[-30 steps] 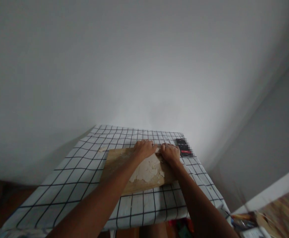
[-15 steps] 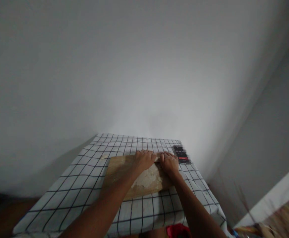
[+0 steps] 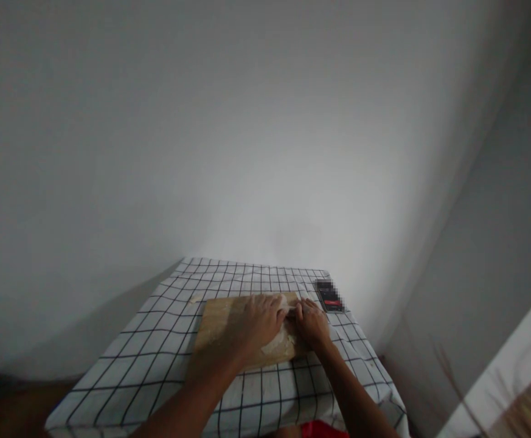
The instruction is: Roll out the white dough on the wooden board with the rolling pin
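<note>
Both hands are down on the dough: the left hand [image 3: 260,319] lies flat, palm down, fingers spread over it, and the right hand [image 3: 309,322] sits curled at its right edge, touching it, though whether it actually grips anything I can't tell from this angle. The dough [image 3: 278,342], pale and ragged-edged, lies on the right part of the wooden board [image 3: 217,325], mostly hidden under the palms. Risk, as I read it: those torn edges suggest it could split or stick to the wood if pressed hard. The board sits on a checked tablecloth [image 3: 156,353], and a strong shove could well slide board and cloth together. A small scrap [image 3: 195,298] of dough lies on the cloth off the board's far left corner. A phone [image 3: 328,296] lies just beyond the right hand, close enough to catch flour. Its screen is blurred out, so no writing or brand is readable anywhere.
</note>
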Available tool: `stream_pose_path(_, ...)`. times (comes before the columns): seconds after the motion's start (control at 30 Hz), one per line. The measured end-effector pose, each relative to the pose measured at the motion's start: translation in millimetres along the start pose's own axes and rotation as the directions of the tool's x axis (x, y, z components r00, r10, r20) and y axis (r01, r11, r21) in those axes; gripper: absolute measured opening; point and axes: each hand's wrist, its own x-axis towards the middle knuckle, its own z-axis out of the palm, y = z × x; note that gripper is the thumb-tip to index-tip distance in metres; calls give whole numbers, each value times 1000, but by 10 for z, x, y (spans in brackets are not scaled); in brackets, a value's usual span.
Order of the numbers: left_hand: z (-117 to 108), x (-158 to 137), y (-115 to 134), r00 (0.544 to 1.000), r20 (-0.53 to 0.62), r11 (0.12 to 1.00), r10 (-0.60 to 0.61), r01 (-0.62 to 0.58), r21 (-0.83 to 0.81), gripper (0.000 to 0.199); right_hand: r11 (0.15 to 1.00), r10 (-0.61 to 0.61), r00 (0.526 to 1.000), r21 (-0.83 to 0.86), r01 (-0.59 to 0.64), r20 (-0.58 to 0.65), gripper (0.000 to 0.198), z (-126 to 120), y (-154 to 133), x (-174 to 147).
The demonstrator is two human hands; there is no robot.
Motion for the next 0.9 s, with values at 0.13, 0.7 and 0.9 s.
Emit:
stream_pose_path(0.13, 16, -152, 12, 999, -21, 999, 31, -31, 9, 49, 999, -40, 999, -32, 41, 17, 36, -22, -7, -65)
stream_pose_path(0.7, 21, -264, 35, 1000, 8, 994, -8, 9, -110, 50, 998, -4, 1000, -57, 2, -20, 32, -41, -83, -181)
stream_pose_path(0.9, 61, 42, -91, 997, 72, 991, 13, -3, -135, 52, 994, 53, 998, -91, -56, -38, 36, -34, -99, 53)
